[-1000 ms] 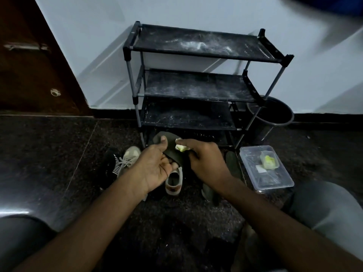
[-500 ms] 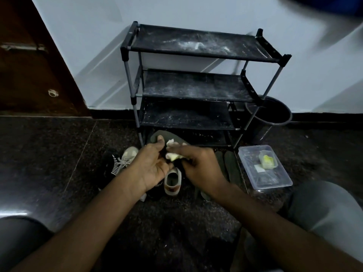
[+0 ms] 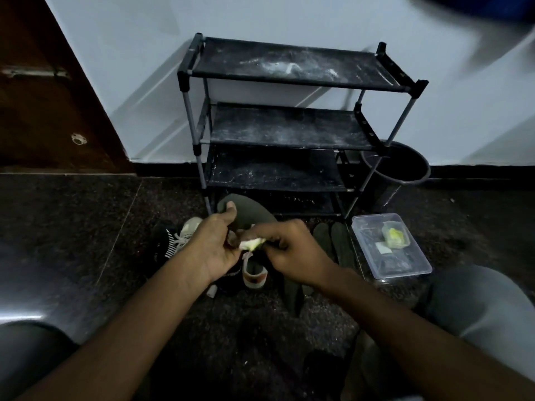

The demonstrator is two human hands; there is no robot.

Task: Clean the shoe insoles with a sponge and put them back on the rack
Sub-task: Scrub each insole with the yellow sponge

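— Dark speckled stone floor [image 3: 86, 227] runs up to a pale wall, and a black four-tier shoe rack with dusty shelves [image 3: 289, 128] stands against it. Where's the insole?

— The dark olive foam insole [image 3: 250, 211] is held up in front of the rack's lowest tier, clear of the floor, with its rounded toe end pointing up and away.

— Which hand has it?

— The left hand [image 3: 214, 250]. Its thumb [image 3: 230, 210] presses on the upper face near the toe. The other fingers curl beneath and are hidden.

— And the sponge?

— The small yellow-green sponge [image 3: 252, 243] is pinched in the right hand [image 3: 292, 250]. The fingers curl over it, so only a sliver shows. It touches the insole's lower part, right beside the left palm.

— Anything else down there?

— Two more dark insoles [image 3: 322, 240] lie side by side just right of the hands. A beige sneaker [image 3: 254, 274] sits below the hands, with a black shoe with white stripes [image 3: 165, 244] to its left. A clear plastic container [image 3: 405, 269] lies further right, near a dark round bucket [image 3: 405, 175] beside the rack.
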